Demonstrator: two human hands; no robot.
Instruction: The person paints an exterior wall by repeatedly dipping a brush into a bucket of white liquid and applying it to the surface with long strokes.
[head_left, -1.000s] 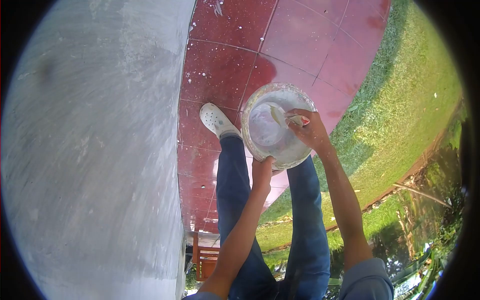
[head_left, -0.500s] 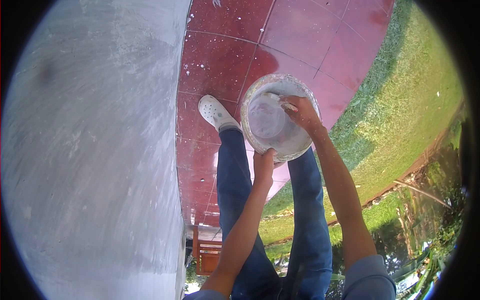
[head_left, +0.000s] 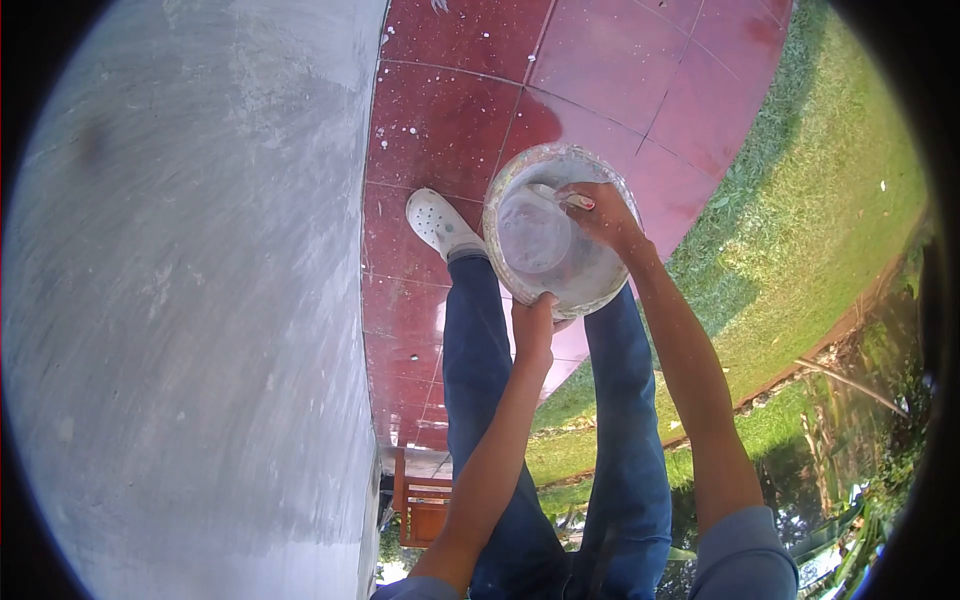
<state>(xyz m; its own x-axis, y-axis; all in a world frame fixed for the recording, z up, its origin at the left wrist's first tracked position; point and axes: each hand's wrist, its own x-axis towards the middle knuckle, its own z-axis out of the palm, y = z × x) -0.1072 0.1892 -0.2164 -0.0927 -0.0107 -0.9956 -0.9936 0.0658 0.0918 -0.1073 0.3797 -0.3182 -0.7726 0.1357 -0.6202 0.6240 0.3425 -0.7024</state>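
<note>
A round plaster-crusted bucket [head_left: 592,278] is held in front of my legs, its mouth facing up toward me. A pale wet layer coats its inside, with whitish material at the bottom. My left hand [head_left: 535,325] grips the near rim, thumb on top and fingers underneath. Inside the bucket, near its right wall, my right hand [head_left: 604,214] is closed around the whitish handle of a tool [head_left: 578,200]. The far end of that tool lies against the inner wall; its exact kind is hard to make out.
A grey plastered wall [head_left: 220,300] fills the left side. Red floor tiles [head_left: 450,110] carry white splatters and a wet patch. My white clog [head_left: 440,222] stands on them. Grass [head_left: 800,230] lies to the right, and a wooden chair [head_left: 425,510] shows at the bottom.
My right hand and the tool have shifted slightly left and up inside the bucket. My left hand keeps its grip on the rim. The whole view has drifted a little.
</note>
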